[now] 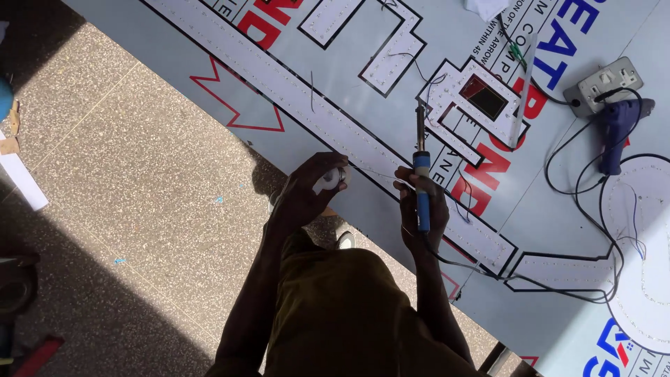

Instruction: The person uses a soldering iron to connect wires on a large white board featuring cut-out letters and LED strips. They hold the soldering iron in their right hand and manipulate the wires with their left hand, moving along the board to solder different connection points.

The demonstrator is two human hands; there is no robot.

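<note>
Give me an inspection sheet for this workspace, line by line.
Surface: large printed sign panel lying flat, partly in sun.
Job's things: blue-handled soldering iron, tip up; small white solder spool; white LED letter strips on the panel.
Clutter: blue glue gun beside a grey socket box.
Hands: left hand grips the spool; right hand grips the iron.
Cables: black cords loop across the panel.
Surroundings: speckled floor, white scrap at left edge.
</note>
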